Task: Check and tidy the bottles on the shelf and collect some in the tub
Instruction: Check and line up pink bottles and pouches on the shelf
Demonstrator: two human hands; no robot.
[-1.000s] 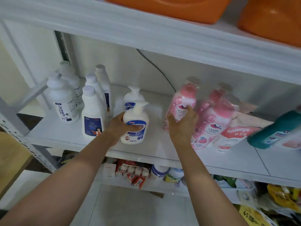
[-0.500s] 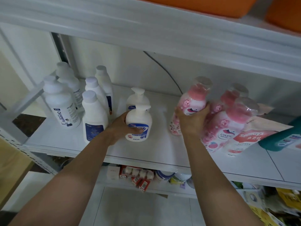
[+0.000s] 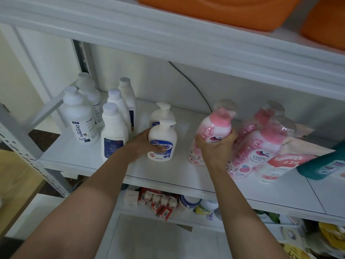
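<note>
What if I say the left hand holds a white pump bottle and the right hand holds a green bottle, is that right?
Not quite. In the head view the left hand does hold the white plastic pump bottle, but the right hand holds a pink pump bottle wrapped in clear film, not a green one.

Soft, even indoor light with faint shadows; slightly hazy picture, edges bent by the wide lens, right side blurred
</note>
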